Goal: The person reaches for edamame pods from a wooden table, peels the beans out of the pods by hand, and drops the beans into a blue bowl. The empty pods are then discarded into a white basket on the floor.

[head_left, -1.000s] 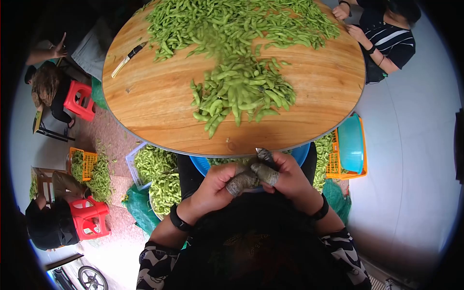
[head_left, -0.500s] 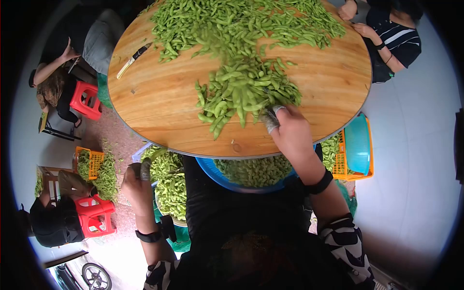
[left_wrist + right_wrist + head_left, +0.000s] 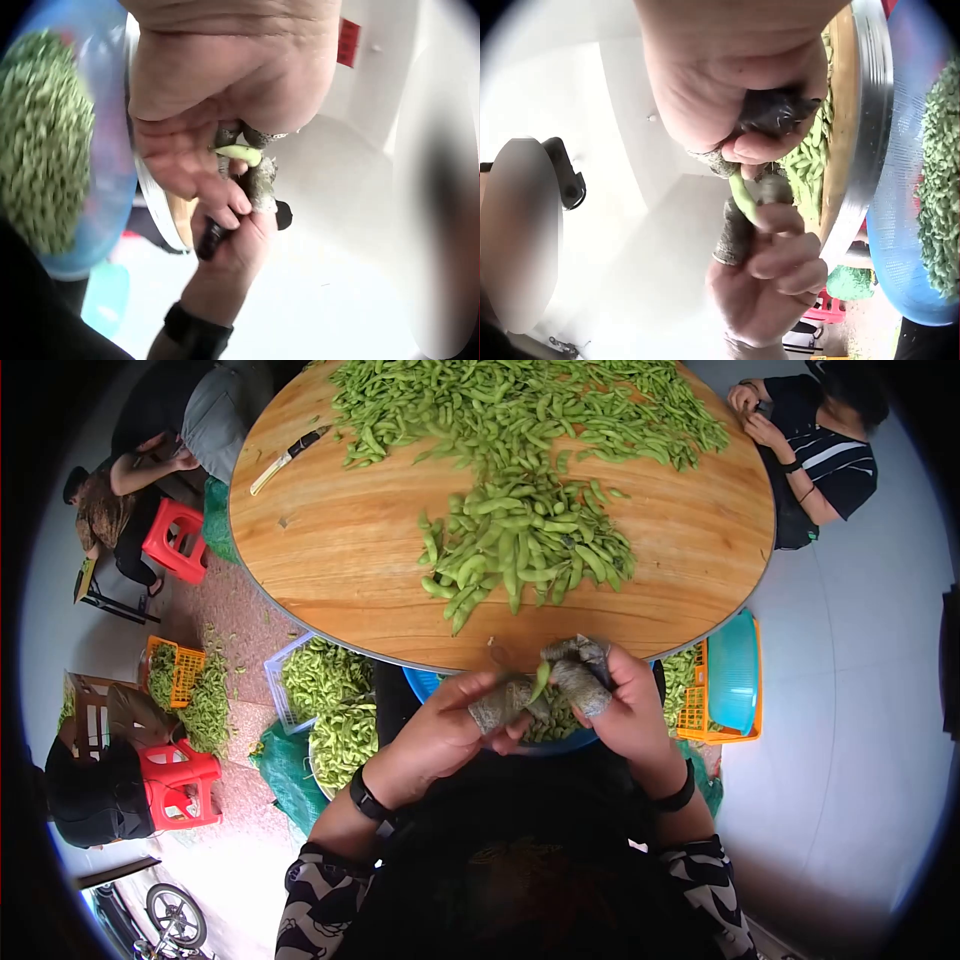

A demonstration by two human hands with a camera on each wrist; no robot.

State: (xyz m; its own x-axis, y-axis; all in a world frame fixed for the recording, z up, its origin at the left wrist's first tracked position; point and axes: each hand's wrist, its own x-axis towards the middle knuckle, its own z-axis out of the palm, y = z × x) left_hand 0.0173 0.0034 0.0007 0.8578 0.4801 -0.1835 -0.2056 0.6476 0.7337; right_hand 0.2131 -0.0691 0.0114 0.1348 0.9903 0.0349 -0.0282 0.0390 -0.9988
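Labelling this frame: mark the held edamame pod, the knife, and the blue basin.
edamame pod (image 3: 540, 680), head view, mid-pod between both hands.
knife (image 3: 290, 458), head view, blade near handle, on table.
blue basin (image 3: 424, 682), head view, left rim.

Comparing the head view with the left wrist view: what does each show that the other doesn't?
Only the head view shows the round wooden table, its pile of green pods, a knife and other people seated around. Only the left wrist view shows, up close, the dark handle in the right hand's grip. Both show the left hand and right hand pinching one green pod over the blue basin.
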